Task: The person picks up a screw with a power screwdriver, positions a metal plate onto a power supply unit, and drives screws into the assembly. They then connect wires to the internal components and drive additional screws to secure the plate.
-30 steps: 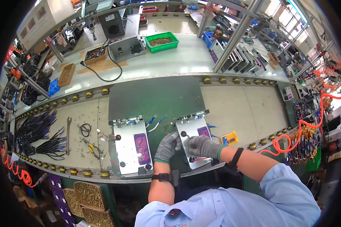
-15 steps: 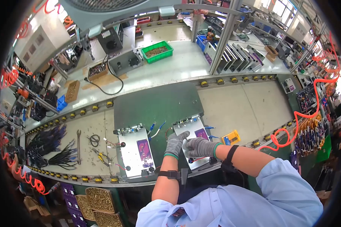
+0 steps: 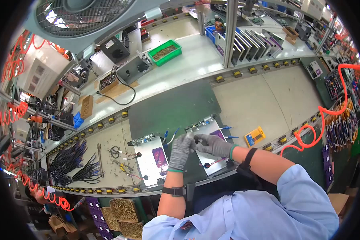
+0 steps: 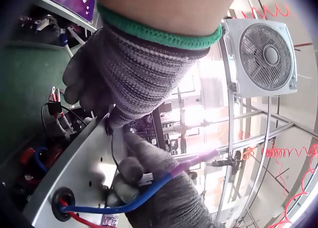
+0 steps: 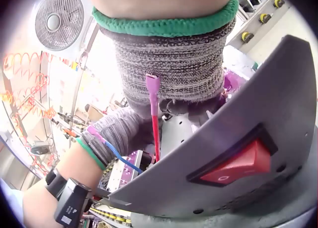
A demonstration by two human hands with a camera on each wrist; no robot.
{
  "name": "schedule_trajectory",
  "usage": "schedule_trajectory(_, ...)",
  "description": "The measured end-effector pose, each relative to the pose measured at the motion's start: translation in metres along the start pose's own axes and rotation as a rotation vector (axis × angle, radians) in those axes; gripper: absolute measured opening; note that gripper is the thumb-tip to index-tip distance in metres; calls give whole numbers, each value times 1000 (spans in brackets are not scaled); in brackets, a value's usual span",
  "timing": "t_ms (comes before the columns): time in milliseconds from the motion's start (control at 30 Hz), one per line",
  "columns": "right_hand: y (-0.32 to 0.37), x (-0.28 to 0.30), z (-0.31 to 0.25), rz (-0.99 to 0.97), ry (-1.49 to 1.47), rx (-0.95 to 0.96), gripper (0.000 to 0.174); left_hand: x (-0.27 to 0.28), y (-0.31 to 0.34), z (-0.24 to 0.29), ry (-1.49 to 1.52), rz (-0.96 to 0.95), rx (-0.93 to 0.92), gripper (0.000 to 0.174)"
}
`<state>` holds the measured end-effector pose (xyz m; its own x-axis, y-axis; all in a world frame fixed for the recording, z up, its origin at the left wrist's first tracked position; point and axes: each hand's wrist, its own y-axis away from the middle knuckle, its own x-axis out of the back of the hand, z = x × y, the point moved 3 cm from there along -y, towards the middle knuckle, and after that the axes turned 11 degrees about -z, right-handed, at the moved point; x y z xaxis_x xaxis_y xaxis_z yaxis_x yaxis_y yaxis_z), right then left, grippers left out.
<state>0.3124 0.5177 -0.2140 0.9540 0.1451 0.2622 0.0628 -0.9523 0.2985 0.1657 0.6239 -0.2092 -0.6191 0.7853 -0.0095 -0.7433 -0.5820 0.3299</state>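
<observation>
Silver case [image 3: 211,129] lies roughly fore-and-aft; left hand [image 3: 180,154] at left edge, right hand [image 3: 215,146] over it; grips unclear.

"Who is pictured?"

"A worker's gloved left hand [image 4: 141,71], green-cuffed, meets the gloved right hand [image 4: 171,200] beside a silver metal panel [image 4: 82,163]."

"And the wiring?"

"Blue [image 4: 134,204] and red wires [image 4: 82,219] emerge through a black grommet [image 4: 55,204]; a white fan [image 4: 271,55] appears beyond."

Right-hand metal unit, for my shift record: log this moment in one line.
left hand: at right-hand unit | right hand: beside left, over same unit | held item: cannot tell | other unit: left of both hands
</observation>
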Motion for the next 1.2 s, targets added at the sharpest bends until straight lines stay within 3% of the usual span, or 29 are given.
schedule_trajectory(33,-3,-3,-1,-54,-14,64,46,4,0,-5,-2,-6,16,58)
schedule_trajectory(100,-6,4,-10,-43,-15,-94,45,23,0,-27,306,205,84,48)
schedule_trajectory(167,-4,9,-12,56,-24,-67,46,33,-11,-81,345,475,250,45)
schedule_trajectory(233,-2,14,-9,105,64,-18,43,31,-20,-125,397,487,484,38)
schedule_trajectory(333,8,16,-5,171,203,34,39,11,-32,-143,652,433,486,31)
schedule_trajectory(433,11,15,-7,217,346,96,34,14,-46,-165,632,300,473,28)
schedule_trajectory(500,15,14,-14,192,252,131,33,11,-35,-169,659,264,483,27)
schedule_trajectory(567,14,11,-14,154,141,111,33,5,-9,-149,614,290,325,25)
schedule_trajectory(633,12,10,-15,156,87,127,33,3,-2,-148,600,384,329,23)
schedule_trajectory(733,8,8,-24,144,-53,149,33,13,-1,-141,379,532,92,22)
schedule_trajectory(767,7,8,-28,135,-48,149,33,17,-4,-141,386,540,91,22)
schedule_trajectory(833,4,5,-28,27,-60,8,33,31,-12,-117,415,654,-229,23)
schedule_trajectory(967,-2,0,-10,30,109,69,32,30,4,-28,670,598,-303,24)
schedule_trajectory(1033,-1,0,-11,118,479,195,30,29,1,-33,776,548,-345,25)
schedule_trajectory(1100,0,-3,-10,85,586,176,29,26,0,-48,483,397,-215,32)
schedule_trajectory(1167,2,-8,-6,54,690,158,29,21,1,-74,520,358,-108,34)
schedule_trajectory(1200,2,-14,1,27,689,175,28,20,0,-93,285,336,-73,35)
